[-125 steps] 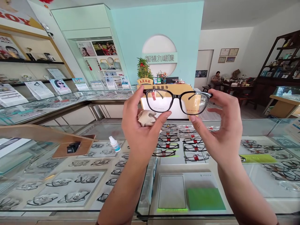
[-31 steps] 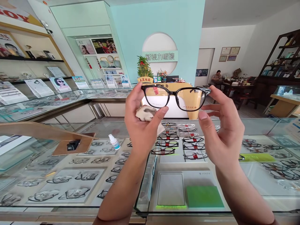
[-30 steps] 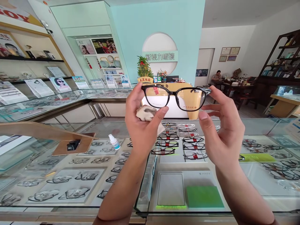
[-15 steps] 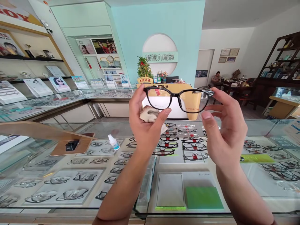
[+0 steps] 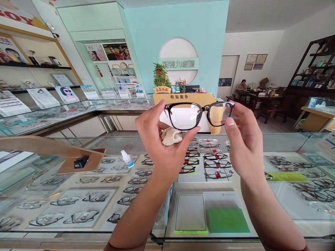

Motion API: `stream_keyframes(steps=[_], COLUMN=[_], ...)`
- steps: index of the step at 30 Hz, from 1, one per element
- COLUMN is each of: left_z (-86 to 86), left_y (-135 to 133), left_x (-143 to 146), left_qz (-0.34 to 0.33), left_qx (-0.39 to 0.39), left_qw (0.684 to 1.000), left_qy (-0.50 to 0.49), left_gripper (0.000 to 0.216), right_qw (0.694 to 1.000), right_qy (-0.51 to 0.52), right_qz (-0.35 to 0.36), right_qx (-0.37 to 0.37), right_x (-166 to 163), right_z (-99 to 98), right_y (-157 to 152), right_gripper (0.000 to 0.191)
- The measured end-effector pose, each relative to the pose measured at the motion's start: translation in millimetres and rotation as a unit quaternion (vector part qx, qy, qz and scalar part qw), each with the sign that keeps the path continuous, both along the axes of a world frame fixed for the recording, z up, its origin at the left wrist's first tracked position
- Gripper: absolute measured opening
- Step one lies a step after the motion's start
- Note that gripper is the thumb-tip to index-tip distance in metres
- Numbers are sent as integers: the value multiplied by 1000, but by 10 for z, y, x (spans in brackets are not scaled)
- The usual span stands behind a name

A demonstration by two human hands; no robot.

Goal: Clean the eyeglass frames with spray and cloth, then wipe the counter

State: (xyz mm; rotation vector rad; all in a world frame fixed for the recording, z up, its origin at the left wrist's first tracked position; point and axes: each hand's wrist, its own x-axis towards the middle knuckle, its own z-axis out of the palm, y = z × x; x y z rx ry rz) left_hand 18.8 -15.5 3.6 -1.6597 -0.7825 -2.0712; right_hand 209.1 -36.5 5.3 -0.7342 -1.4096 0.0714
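A pair of black-framed eyeglasses is up in the air between the two hands, above the glass-topped table. The left hand is clamped on one end of the frame: its index finger sits at the outer upper corner and its thumb lies under the lower rim of that lens. A crumpled off-white cloth is tucked in the same hand, just below the eyeglasses. The right hand pinches the other end, thumb at the rim, a finger at the outer corner; its remaining fingers are partly hidden. The frame is turned at an angle, its left lens looking larger than the right, which bears orange lettering.

Beneath and beyond the hands, rows of display frames show in the table. A small white bottle stands left of the left hand, well apart from the eyeglasses.
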Motion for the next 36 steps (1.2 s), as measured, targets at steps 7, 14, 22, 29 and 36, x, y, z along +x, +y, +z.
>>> stream_keyframes(steps=[7,14,22,29,36], left_z=[-6,-73,-125,-130,-145], left_y=[12,352,416,351,371], left_x=[-20,-76,-25,9,53], left_qz=[35,-18,0,-58,-99], left_qx=[-15,-32,-11,-34,-21], left_qw=[999,999,1000,998,994], left_qy=[-2,-3,-4,6,38], left_gripper=[87,98,99,91,89], right_qw=[1000,994,993,979,952], right_qy=[1,62,95,133,189], right_qz=[-3,-42,34,152,238], right_qx=[21,79,62,20,-13], right_x=[12,-38,49,133,103], right_z=[-12,65,75,79,110], right_y=[36,-35,100,176,148], right_gripper=[40,28,23,17,20])
